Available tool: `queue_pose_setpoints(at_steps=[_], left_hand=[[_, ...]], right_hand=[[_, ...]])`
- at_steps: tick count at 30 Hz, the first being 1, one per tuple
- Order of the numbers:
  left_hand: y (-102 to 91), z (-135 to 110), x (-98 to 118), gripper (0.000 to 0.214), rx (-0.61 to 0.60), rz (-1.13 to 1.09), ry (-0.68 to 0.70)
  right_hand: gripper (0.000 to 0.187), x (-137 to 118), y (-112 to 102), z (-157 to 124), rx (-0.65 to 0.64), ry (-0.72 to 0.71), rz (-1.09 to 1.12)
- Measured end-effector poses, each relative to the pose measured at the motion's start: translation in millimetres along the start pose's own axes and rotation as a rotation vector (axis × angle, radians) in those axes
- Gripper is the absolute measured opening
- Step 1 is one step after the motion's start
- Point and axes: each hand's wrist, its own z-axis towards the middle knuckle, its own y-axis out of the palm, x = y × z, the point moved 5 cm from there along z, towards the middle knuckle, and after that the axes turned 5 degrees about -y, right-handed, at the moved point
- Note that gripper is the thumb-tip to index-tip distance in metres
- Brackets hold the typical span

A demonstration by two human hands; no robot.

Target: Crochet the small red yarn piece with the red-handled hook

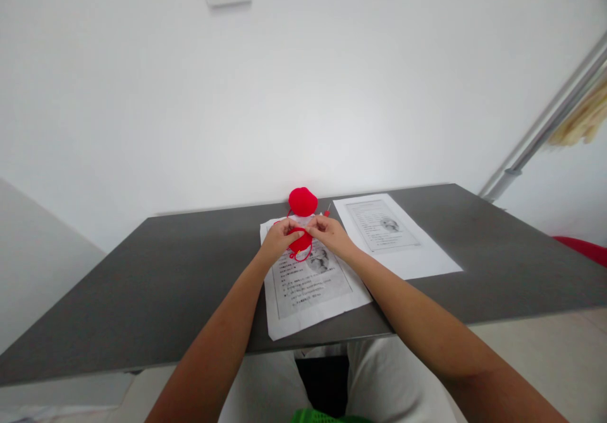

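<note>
1. Nearest, a creased printed sheet (303, 303) lies on the counter (190, 284), below the red piece (300, 242); its print is too blurred to read.
2. Over that sheet, the left hand (281, 238) and right hand (329, 232) pinch the red piece from either side; a loose strand (304, 260) curls on its near side.
3. The step in hand seems to be working its edge; the next move likely calls for a steady pinch and a slack strand.
4. Fingers hide the contact; any tool there cannot be told.
5. Beyond the red piece sits a red ball (302, 202).
</note>
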Motion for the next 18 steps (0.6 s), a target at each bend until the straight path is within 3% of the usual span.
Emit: queue_pose_setpoints(at_steps=[18], left_hand=[[-1.7, -0.7, -2.7, 0.019, 0.009, 0.009, -0.036]], right_hand=[[0.011, 5.6, 1.2, 2.7, 0.016, 0.023, -0.011]])
